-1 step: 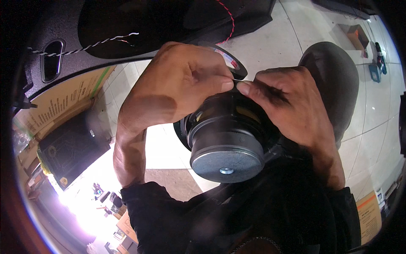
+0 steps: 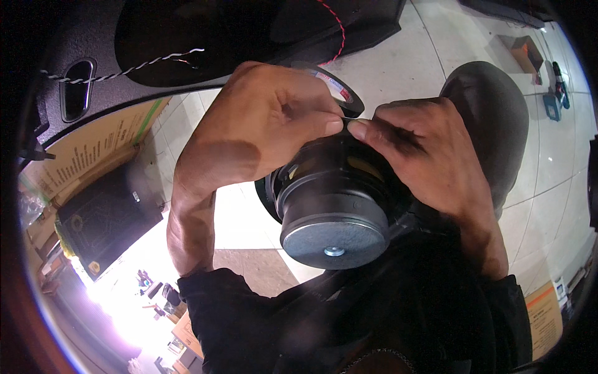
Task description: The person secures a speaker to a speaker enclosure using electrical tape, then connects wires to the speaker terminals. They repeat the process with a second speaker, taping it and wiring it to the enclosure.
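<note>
At upper left, a black-and-white twisted wire [image 2: 131, 70] crosses a black textured panel [image 2: 93, 38]. Nearer the middle, the bare left hand [image 2: 271, 121] pinches a thin, pale strand [image 2: 352, 118] between thumb and finger. Centrally, just below the strand, sits a round black loudspeaker with a flat silver disc [image 2: 333, 240] facing up. Beside it, the right hand [image 2: 433, 149] grips the strand too, fingers curled. Far right, a small blue-and-black tool [image 2: 552, 107] lies on white floor tiles [image 2: 551, 165].
</note>
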`<state>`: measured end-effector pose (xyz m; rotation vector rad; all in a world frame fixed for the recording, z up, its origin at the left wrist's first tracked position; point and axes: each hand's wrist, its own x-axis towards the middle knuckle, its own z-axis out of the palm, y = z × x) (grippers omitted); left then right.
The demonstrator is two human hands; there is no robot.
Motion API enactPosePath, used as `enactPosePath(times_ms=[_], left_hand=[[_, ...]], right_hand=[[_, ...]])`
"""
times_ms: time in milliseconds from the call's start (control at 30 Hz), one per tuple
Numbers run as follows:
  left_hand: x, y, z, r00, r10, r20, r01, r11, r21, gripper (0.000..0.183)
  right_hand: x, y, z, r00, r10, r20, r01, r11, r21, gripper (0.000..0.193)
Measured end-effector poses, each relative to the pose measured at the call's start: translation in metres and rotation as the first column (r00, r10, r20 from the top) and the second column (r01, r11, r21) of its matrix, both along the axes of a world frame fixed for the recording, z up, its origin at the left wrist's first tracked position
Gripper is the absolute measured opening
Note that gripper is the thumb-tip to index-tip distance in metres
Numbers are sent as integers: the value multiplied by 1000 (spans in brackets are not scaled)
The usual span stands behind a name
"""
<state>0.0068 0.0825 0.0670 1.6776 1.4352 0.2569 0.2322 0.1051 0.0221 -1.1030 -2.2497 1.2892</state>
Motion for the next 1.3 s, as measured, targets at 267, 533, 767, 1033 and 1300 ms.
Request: enactPosePath(times_ms=[267, 533, 767, 1033, 1300], left_hand=[[12, -9, 5, 995, 41, -88, -11, 951, 310, 10], [26, -18, 13, 964, 87, -252, 20, 919, 393, 9], [35, -20, 14, 927, 161, -339, -3, 906, 424, 12], [38, -20, 15, 889, 151, -432, 70, 888, 455, 14], [29, -14, 10, 972, 130, -196, -40, 912, 408, 13]], right_hand=[[1, 7, -1, 1000, -23, -8, 22, 999, -44, 39], [0, 5, -1, 999, -20, -26, 20, 999, -29, 37], [2, 6, -1, 1000, -3, -29, 3, 1000, -23, 35], [0, 6, -8, 997, -13, -79, 17, 998, 54, 31], [0, 8, -3, 999, 0, -35, 0, 1000, 5, 35]])
